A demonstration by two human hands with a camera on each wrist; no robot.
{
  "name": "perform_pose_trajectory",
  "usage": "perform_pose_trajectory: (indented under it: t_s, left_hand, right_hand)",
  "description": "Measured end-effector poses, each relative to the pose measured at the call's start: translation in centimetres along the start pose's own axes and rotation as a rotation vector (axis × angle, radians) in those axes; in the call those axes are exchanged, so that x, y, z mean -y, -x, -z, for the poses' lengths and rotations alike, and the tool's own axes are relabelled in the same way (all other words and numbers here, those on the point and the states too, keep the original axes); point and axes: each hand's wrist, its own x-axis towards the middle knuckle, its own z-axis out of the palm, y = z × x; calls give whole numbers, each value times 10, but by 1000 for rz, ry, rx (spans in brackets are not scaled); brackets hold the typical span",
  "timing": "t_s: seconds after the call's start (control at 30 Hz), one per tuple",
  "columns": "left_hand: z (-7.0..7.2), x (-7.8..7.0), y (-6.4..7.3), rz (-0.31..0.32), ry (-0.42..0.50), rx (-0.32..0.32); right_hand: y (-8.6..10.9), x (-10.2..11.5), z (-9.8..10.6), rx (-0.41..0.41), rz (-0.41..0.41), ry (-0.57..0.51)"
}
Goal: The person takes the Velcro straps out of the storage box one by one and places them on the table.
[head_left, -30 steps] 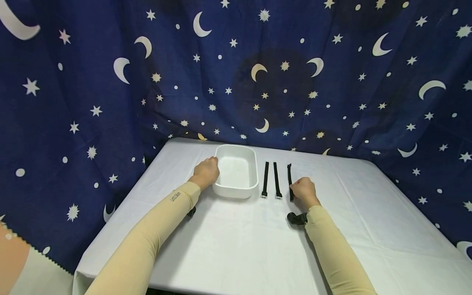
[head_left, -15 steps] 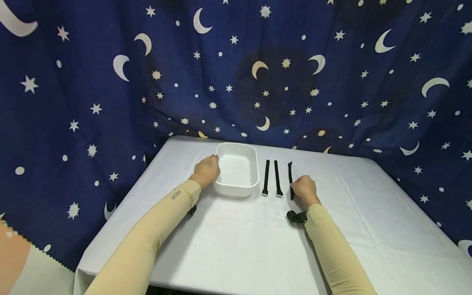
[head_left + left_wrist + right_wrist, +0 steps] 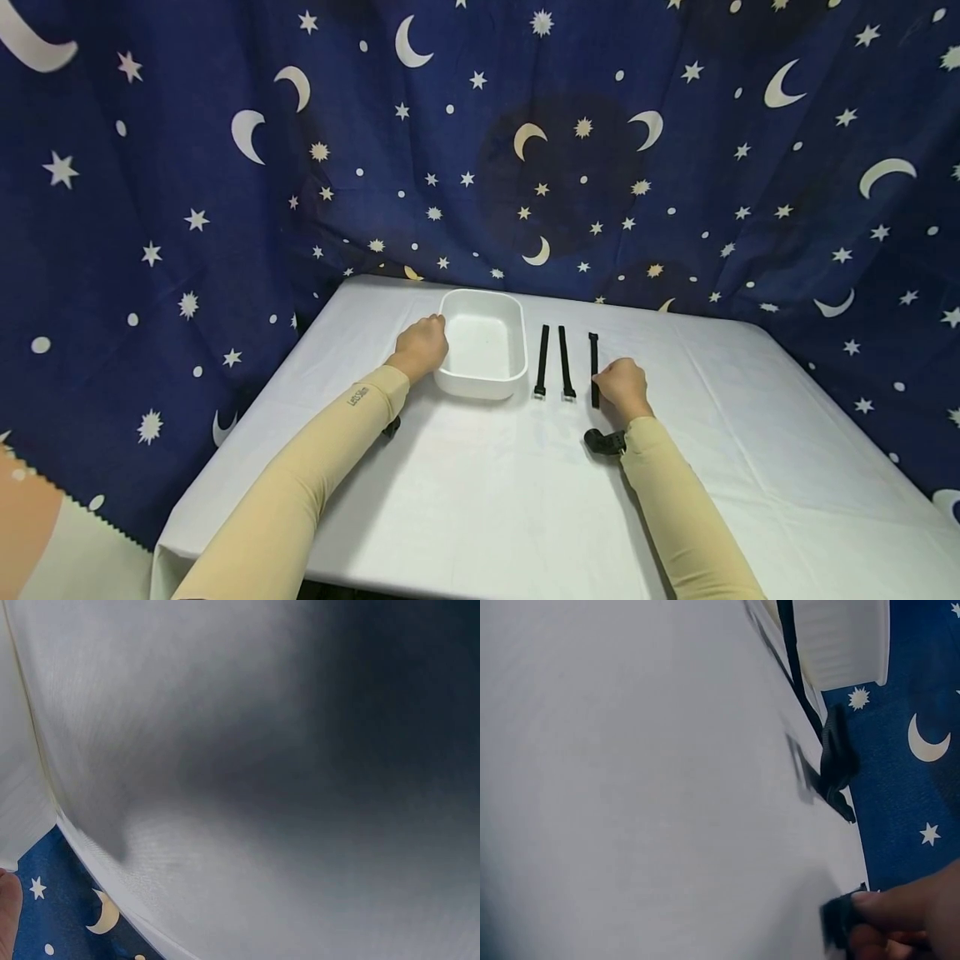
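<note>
My left hand grips the left side of a white rectangular tub, whose inside shows bare. In the left wrist view only a fingertip appears, at the tub's pale wall. My right hand pinches the rightmost of three black straps, near its lower half. The right wrist view shows thumb and fingers holding that dark strap just over the white cloth. Left of it, two more straps lie side by side, buckles toward me.
A white cloth covers the table. Behind it hangs a dark blue curtain with moons and stars. A black wrist-camera mount sits under the right wrist. The tub stands just left of the straps.
The rightmost strap has straightened, and its far end has shifted slightly right with a small turn of the right hand. My left hand stays on the tub.
</note>
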Motion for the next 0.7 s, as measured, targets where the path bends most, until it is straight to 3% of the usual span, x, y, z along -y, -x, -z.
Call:
perform_pose_trajectory:
  t_s: [0.43,0.7]
  left_hand:
    - [-1,0,-1,-9,-8,20]
    - [1,5,1,-59,-38,-1]
  right_hand:
    - [1,-1,4,11,-18,-16]
    - [1,14,8,35,73,-41]
